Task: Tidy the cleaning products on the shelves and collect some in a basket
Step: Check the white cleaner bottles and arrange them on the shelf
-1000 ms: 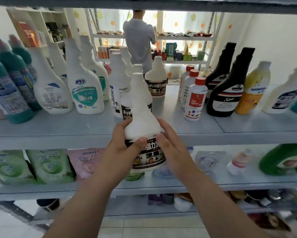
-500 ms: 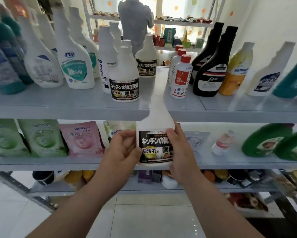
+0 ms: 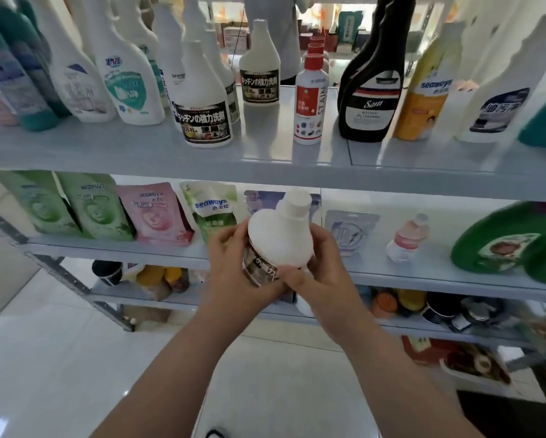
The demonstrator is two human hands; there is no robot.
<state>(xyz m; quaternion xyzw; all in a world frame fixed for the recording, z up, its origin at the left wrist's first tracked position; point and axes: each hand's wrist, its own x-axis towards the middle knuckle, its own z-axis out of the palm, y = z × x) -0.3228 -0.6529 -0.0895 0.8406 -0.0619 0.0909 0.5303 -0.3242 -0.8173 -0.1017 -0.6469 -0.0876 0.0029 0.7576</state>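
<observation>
Grip on both sides: my left hand [image 3: 233, 263] curls round the lower, labelled part of the white bottle [image 3: 279, 238], and my right hand [image 3: 325, 273] wraps the opposite side with its thumb laid across the near bottom edge, so the bottle is carried between my two palms. It tilts, its white cap [image 3: 295, 202] pointing up and away from me and its dark label [image 3: 259, 267] turned down toward my left palm. Just beyond my knuckles runs the middle shelf [image 3: 423, 279]. To the left of my left hand stand a green and white pouch [image 3: 213, 210] and, farther left, a pink pouch [image 3: 154, 216] and two green pouches [image 3: 69, 207]. To the right of my right hand stands a pale purple pouch [image 3: 349, 232], then a small clear bottle [image 3: 407, 238] leaning over, then a green jug [image 3: 499, 238] well off to that side. Above both hands is the upper shelf [image 3: 265, 172], where two bottles of the same kind stand upright, one near the front edge [image 3: 203, 99] and one farther back [image 3: 259, 67]. Up and to the right of them stand a red-capped bottle [image 3: 311, 99], a black bottle [image 3: 373, 90] and a yellow bottle [image 3: 423, 90]. Below my wrists lies pale tiled floor [image 3: 75, 374]
</observation>
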